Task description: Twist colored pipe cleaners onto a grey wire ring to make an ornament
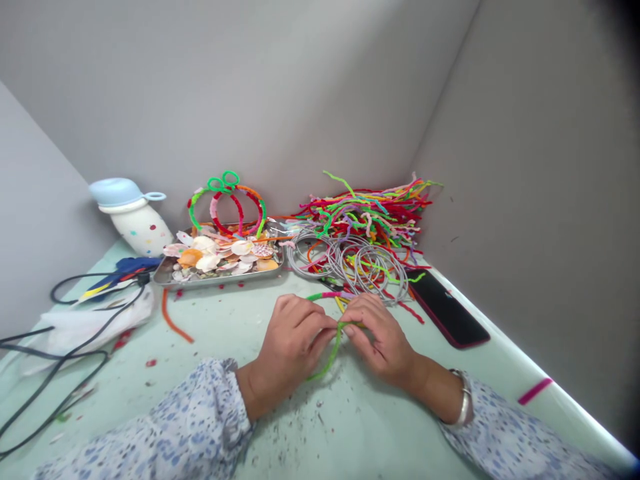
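Observation:
My left hand [293, 341] and my right hand [381, 339] meet at the middle of the pale green table [210, 407], fingers pinched together on a green pipe cleaner [331, 355] that trails down toward me between them. A multicoloured piece [327, 295] pokes out just beyond my fingers. Behind the hands lie grey wire hoops [360, 263] and a heap of coloured pipe cleaners [370, 210].
A metal tray of seashells [220, 261] holds wrapped hoops [227, 203] at the back. A dark phone [447, 308] lies right. A blue glue gun [120, 272], black cables [60, 360], white plastic [75, 327] and a spotted bottle [133, 217] are left. An orange pipe cleaner [175, 321] lies loose.

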`<state>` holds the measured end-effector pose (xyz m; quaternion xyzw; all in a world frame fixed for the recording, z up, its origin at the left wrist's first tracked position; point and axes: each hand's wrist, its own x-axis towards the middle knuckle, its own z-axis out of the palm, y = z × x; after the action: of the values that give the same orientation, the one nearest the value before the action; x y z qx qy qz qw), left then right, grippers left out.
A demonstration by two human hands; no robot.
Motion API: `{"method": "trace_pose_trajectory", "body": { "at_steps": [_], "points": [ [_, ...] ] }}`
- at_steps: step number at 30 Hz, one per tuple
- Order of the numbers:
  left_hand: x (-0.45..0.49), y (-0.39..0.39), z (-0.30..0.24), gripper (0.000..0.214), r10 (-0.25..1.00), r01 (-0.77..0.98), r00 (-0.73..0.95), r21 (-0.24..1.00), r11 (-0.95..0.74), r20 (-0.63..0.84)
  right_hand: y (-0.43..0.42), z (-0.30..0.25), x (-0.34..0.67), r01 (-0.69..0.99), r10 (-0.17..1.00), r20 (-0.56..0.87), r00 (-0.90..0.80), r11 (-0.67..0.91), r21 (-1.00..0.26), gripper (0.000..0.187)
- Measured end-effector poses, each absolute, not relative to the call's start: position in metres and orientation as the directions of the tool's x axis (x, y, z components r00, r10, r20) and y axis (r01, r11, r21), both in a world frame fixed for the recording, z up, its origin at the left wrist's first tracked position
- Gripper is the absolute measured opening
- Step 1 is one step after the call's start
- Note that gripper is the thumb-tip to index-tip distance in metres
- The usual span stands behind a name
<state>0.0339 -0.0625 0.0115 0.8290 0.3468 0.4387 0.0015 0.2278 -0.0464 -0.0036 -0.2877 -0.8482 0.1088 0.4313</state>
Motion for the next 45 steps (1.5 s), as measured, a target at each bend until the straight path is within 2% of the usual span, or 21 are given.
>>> {"method": "trace_pose_trajectory", "body": {
  "at_steps": [6,13,22,26,37,45],
  "points": [
    [0.0350,-0.0641,0.0114,0.004,0.631,0.541,0.346,0.402,-0.739,0.694,-0.0466,-0.0036,0.2278,0.398,0.584,0.661,-0.471,0.809,-0.431,0.012],
    [0.0383,-0.0634,0.0086,0.004,0.738,0.435,0.271,0.605,-0.666,0.618,-0.0471,-0.0030,0.2273,0.411,0.592,0.638,-0.492,0.804,-0.429,0.012],
    [0.0397,-0.0661,0.0107,0.016,0.882,0.336,0.233,0.817,-0.469,0.410,-0.0458,-0.0031,0.2267,0.408,0.577,0.635,-0.514,0.816,-0.411,0.013],
    [0.0403,-0.0647,0.0124,0.015,0.897,0.338,0.223,0.832,-0.439,0.383,-0.0455,-0.0037,0.2265,0.410,0.582,0.624,-0.522,0.812,-0.415,0.013],
    [0.0399,-0.0633,0.0121,0.005,0.875,0.435,0.237,0.759,-0.484,0.422,-0.0446,-0.0047,0.2277,0.411,0.581,0.649,-0.491,0.811,-0.416,0.011],
    [0.0402,-0.0635,0.0140,0.009,0.897,0.365,0.245,0.822,-0.436,0.367,-0.0455,-0.0048,0.2271,0.405,0.580,0.637,-0.508,0.813,-0.418,0.010]
  ]
}}
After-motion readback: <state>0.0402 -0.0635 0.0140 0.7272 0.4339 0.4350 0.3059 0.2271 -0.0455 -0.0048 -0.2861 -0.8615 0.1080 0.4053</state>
